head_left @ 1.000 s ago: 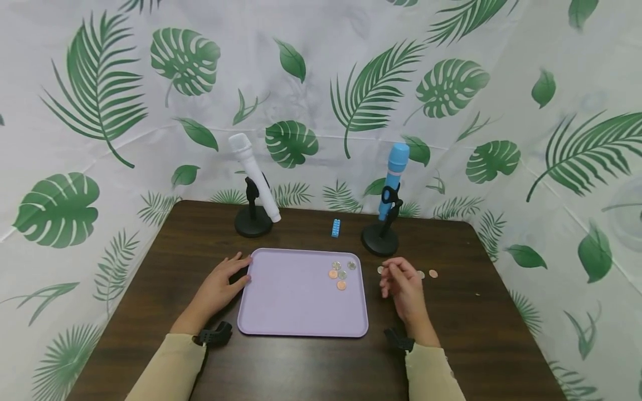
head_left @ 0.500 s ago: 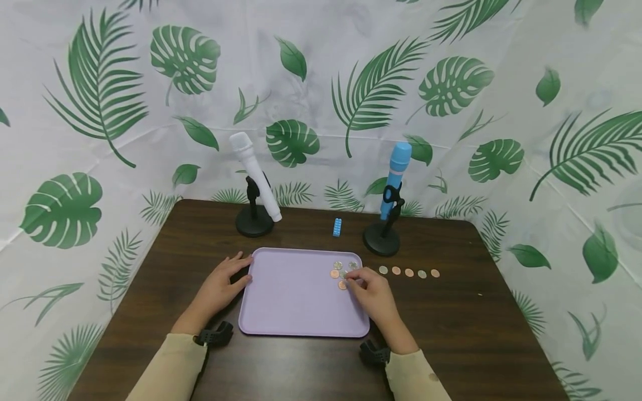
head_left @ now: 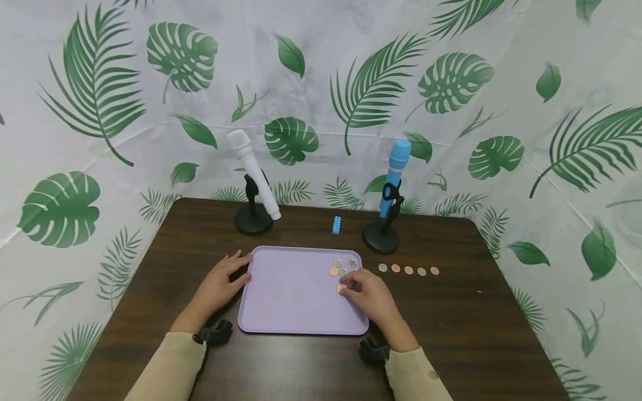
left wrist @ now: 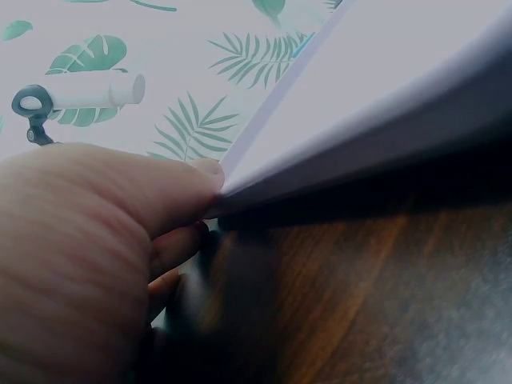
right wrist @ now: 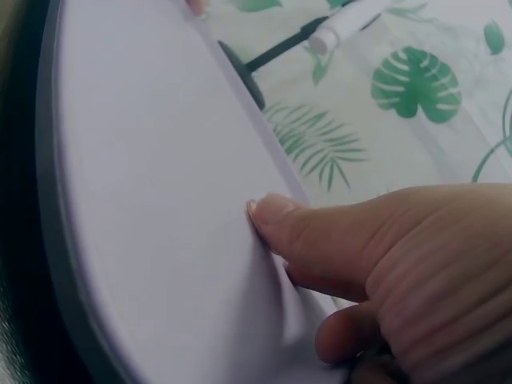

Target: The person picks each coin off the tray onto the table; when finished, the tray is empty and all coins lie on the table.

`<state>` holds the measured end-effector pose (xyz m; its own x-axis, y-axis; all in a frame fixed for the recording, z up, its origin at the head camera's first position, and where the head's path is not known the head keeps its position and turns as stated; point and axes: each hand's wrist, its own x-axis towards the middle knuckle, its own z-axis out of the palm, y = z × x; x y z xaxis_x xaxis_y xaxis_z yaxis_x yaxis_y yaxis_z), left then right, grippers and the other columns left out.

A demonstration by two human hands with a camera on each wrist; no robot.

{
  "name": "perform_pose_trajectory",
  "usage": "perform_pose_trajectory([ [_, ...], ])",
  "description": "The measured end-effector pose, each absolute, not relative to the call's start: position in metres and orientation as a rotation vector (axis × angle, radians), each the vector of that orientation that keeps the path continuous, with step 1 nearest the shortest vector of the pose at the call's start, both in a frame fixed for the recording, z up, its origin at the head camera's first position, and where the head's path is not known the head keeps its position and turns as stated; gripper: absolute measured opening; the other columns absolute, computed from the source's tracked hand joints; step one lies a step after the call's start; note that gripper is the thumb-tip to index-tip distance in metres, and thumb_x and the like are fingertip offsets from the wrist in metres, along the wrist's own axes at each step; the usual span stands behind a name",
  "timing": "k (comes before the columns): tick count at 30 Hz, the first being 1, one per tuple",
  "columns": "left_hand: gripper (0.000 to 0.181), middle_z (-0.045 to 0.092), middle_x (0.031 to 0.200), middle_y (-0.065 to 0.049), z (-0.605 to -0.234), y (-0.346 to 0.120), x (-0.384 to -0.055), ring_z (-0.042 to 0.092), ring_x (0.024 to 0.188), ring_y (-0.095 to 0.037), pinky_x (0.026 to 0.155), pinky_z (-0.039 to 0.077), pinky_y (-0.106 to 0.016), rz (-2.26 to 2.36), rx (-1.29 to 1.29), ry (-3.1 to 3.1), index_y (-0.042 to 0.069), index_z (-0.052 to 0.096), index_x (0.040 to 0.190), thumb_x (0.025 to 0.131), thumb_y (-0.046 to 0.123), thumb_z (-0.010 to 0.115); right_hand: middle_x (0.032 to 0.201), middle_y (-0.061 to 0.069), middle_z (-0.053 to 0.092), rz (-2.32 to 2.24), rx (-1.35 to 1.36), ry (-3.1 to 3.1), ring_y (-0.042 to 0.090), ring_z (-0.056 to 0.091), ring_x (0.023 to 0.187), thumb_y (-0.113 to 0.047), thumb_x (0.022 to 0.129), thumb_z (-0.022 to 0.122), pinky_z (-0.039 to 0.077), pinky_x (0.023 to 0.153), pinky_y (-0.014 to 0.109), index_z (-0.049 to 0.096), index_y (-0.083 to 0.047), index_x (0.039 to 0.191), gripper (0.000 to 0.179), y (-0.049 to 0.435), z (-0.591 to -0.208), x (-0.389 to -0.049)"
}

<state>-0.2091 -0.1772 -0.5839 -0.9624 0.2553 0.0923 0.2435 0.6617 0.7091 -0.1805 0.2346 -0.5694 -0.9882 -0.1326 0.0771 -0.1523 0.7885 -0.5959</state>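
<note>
A copper coin (head_left: 341, 288) is pinched between the thumb and finger of my right hand (head_left: 373, 298), low over the right side of the lilac tray (head_left: 286, 295). In the right wrist view only a sliver of that coin (right wrist: 252, 207) shows at the thumb tip. Several more coins lie near the tray's back right corner, among them a copper one (head_left: 333, 272) and a silver one (head_left: 352, 263). My left hand (head_left: 218, 287) rests at the tray's left edge with its fingers fairly straight. Its thumb touches the rim in the left wrist view.
Right of the tray, several coins form a row, with a copper coin (head_left: 408, 270) in the middle. Behind stand a white microphone (head_left: 258, 178) and a blue microphone (head_left: 396, 172) on black stands. A small blue studded block (head_left: 336, 225) lies between them.
My right hand has come left from the row of coins to the tray and now pinches a copper coin, which has shifted slightly toward me. The left hand has stayed put.
</note>
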Motion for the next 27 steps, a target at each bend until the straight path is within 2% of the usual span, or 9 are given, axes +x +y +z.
perform_pose_trajectory([
  [4, 0.056, 0.056, 0.165, -0.01, -0.5841, -0.1772, -0.2091, 0.038, 0.164, -0.039, 0.135, 0.023, -0.066, 1.218, 0.447, 2.857, 0.011, 0.059, 0.158, 0.105, 0.022, 0.074, 0.089, -0.012, 0.064, 0.94, 0.27, -2.962, 0.009, 0.058, 0.084, -0.025, 0.088, 0.093, 0.055, 0.077, 0.029, 0.084, -0.028, 0.101, 0.017, 0.2335, -0.5677, -0.1792],
  [12, 0.056, 0.056, 0.165, -0.01, -0.5838, -0.177, -0.2088, 0.037, 0.164, -0.038, 0.136, 0.022, -0.065, 1.203, 0.446, 2.856, 0.011, 0.059, 0.158, 0.105, 0.024, 0.073, 0.094, -0.012, 0.06, 0.942, 0.275, -3.027, 0.011, 0.058, 0.089, -0.025, 0.094, 0.088, 0.051, 0.081, 0.032, 0.075, -0.029, 0.106, 0.017, 0.2314, -0.5687, -0.1779],
  [18, 0.056, 0.056, 0.165, -0.01, -0.5829, -0.1761, -0.2087, 0.037, 0.164, -0.038, 0.136, 0.022, -0.065, 1.205, 0.437, 2.852, 0.011, 0.059, 0.158, 0.105, 0.024, 0.073, 0.094, -0.012, 0.06, 0.933, 0.298, -3.033, 0.011, 0.058, 0.09, -0.024, 0.095, 0.087, 0.052, 0.083, 0.032, 0.075, -0.03, 0.105, 0.016, 0.2323, -0.5691, -0.1786],
  [22, 0.056, 0.056, 0.165, -0.01, -0.5829, -0.1761, -0.2088, 0.037, 0.165, -0.038, 0.136, 0.022, -0.065, 1.207, 0.434, 2.85, 0.011, 0.059, 0.158, 0.105, 0.024, 0.073, 0.095, -0.012, 0.06, 0.946, 0.299, -3.04, 0.01, 0.057, 0.086, -0.026, 0.096, 0.086, 0.05, 0.078, 0.03, 0.07, -0.03, 0.101, 0.017, 0.2342, -0.5698, -0.1791],
  [27, 0.056, 0.056, 0.165, -0.01, -0.5842, -0.176, -0.2087, 0.037, 0.165, -0.037, 0.136, 0.022, -0.065, 1.205, 0.434, 2.854, 0.011, 0.059, 0.158, 0.105, 0.024, 0.073, 0.09, -0.01, 0.066, 1.15, 0.305, -2.951, 0.012, 0.056, 0.079, -0.02, 0.096, 0.086, 0.047, 0.07, 0.027, 0.068, -0.028, 0.102, 0.021, 0.2403, -0.5742, -0.1811],
])
